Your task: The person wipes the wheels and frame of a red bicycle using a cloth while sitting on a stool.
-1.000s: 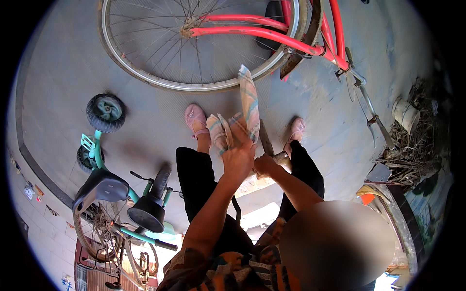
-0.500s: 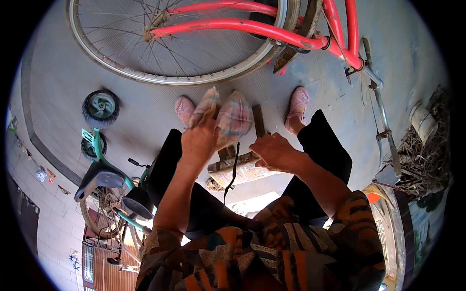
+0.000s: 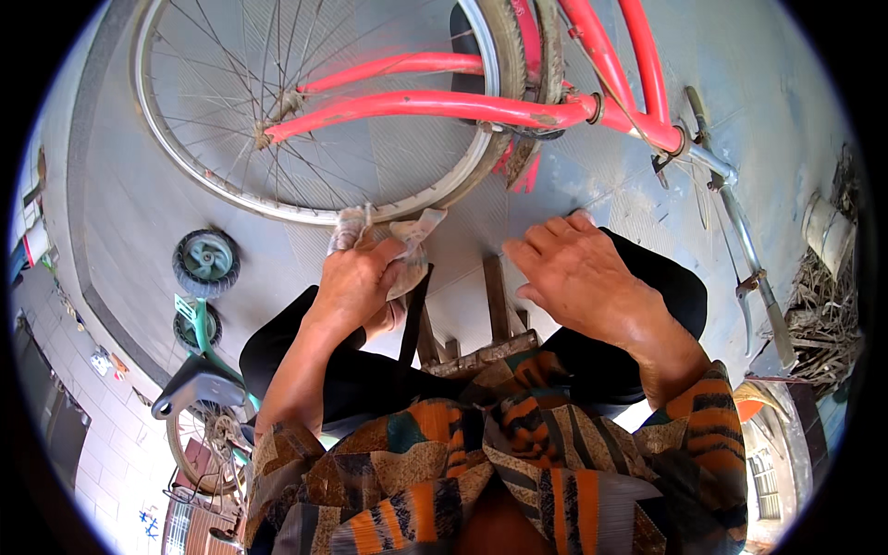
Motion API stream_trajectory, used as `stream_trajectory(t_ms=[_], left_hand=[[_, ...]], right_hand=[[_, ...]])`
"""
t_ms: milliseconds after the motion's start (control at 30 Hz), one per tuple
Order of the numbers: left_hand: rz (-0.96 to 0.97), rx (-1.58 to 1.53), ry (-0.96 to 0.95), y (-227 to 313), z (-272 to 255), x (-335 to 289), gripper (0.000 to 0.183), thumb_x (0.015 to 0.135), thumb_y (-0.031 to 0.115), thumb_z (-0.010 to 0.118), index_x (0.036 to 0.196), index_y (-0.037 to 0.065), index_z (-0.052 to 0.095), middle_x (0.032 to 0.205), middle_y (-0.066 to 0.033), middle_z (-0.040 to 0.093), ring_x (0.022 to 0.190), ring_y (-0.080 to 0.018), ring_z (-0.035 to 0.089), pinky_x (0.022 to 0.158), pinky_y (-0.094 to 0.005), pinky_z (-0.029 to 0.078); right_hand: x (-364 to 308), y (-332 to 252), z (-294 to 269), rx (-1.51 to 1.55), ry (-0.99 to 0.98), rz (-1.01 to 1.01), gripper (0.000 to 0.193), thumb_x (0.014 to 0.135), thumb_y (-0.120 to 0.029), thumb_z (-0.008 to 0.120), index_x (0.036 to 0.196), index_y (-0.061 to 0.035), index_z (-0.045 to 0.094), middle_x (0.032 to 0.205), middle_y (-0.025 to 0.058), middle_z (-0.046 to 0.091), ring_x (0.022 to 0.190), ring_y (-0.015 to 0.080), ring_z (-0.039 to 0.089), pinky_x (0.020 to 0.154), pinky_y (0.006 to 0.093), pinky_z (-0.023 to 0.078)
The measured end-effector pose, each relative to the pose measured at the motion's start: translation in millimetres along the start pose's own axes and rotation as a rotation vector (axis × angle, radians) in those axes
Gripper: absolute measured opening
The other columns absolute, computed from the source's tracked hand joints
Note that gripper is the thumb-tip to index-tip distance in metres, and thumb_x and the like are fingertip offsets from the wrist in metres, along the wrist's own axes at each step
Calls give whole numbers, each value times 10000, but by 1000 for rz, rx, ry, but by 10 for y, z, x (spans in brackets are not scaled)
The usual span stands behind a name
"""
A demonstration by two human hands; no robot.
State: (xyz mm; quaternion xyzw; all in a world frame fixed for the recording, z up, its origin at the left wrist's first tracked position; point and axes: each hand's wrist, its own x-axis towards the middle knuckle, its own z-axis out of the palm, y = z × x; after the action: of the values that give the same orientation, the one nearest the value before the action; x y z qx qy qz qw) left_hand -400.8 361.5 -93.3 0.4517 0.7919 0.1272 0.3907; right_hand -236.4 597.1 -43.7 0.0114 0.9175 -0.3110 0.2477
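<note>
My left hand (image 3: 351, 289) is closed around a pale plaid cloth (image 3: 409, 242), whose crumpled folds stick out past the fingers. The cloth lies at the lower rim of a spoked bicycle wheel (image 3: 277, 211); I cannot tell whether it presses on the metal. That wheel sits in the red fork (image 3: 398, 106) of a bicycle lying in front of me. Off to the right, my right hand (image 3: 587, 277) hangs above my knee, palm down, with its fingers apart and nothing in them.
Between my legs is a wooden stool (image 3: 490, 356). A small green bicycle with a dark seat (image 3: 199, 390) and a chunky small wheel (image 3: 205, 263) are on the left. The red bicycle's handlebar (image 3: 740, 227) reaches right, near dry sticks (image 3: 828, 324).
My left hand has carried the cloth forward and left to the wheel's rim. My right hand has moved forward and right, away from the stool, and its fingers have opened. The view has shifted.
</note>
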Motion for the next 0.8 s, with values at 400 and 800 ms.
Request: stream_trajectory(t_ms=[400,800], left_hand=[[117,-888,0,429,-415,-488,327,832,-34,604,1152,30,625,1064,-72,658,977,-145,592,881,-297,458],[-86,-448,485,0,-407,-314,582,735,110,734,1264,-17,527,1198,-186,602,1100,-249,577,947,-333,426]], right_hand=[[463,-382,184,-136,160,-116,170,771,-83,568,921,-85,647,852,126,664,841,329,646,706,445,491],[637,-281,-360,-159,677,160,228,815,-94,509,958,-128,684,848,183,669,844,378,636,733,488,491]])
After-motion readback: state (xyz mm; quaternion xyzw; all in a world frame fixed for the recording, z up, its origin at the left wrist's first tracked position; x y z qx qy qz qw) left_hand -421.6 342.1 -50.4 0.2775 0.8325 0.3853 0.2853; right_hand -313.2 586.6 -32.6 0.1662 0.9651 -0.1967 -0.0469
